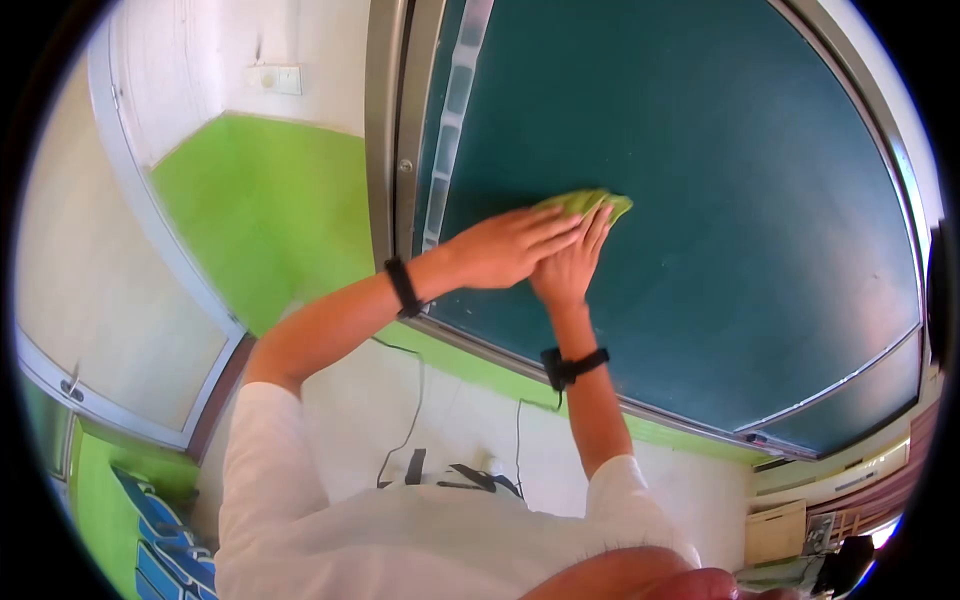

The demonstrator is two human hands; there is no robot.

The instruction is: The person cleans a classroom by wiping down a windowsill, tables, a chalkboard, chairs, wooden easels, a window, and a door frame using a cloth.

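A yellow-green cleaning cloth (592, 202) lies folded against a dark green chalkboard (700, 180). My right hand (568, 265) holds the cloth to the board, its fingers together and pointing up over it. From the left side my left hand (505, 248) reaches across, its fingertips overlapping the right fingers and the cloth's lower edge. Both thumbs are hard to make out. Each wrist wears a black band, and a cable runs from the right one.
A metal frame (383, 150) edges the board, with a strip of pale rectangles (452, 125) along its left side. At left are a door (120, 260), a green-and-white wall (270, 190) and blue chairs (160, 530). A wooden box (775, 532) stands lower right.
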